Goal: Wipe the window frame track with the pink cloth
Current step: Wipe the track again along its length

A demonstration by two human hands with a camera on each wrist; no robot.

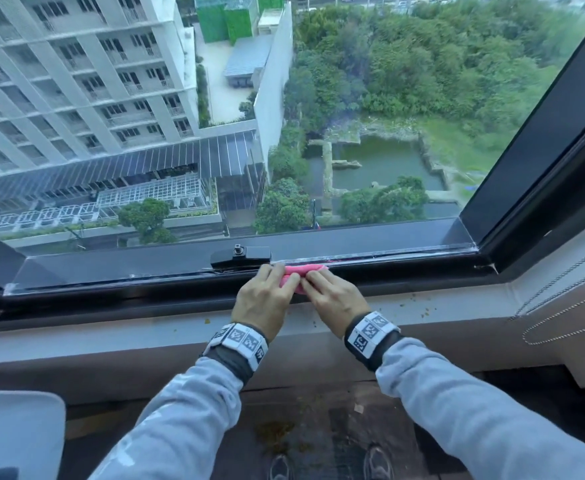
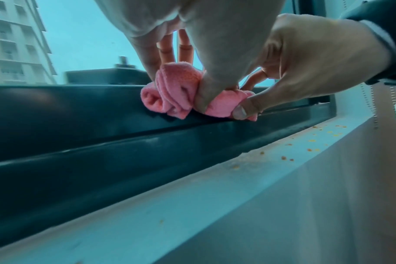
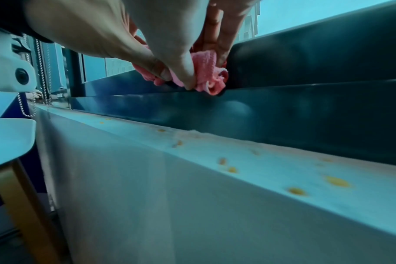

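A bunched pink cloth (image 1: 304,270) lies pressed into the dark window frame track (image 1: 405,255), just right of the black latch (image 1: 241,256). Both hands meet on it at the middle of the sill. My left hand (image 1: 267,296) pinches the cloth's left part between thumb and fingers; in the left wrist view that cloth (image 2: 170,89) bulges out below the thumb. My right hand (image 1: 331,297) pinches its right part. In the right wrist view the cloth (image 3: 208,71) is folded under both thumbs against the track's inner wall (image 3: 305,107).
The white sill (image 1: 422,306) below the track carries scattered yellow crumbs (image 3: 337,181). Bead chains (image 1: 561,317) hang at the right. A white chair seat (image 1: 14,431) is at the lower left. The glass pane looks onto buildings and trees far below.
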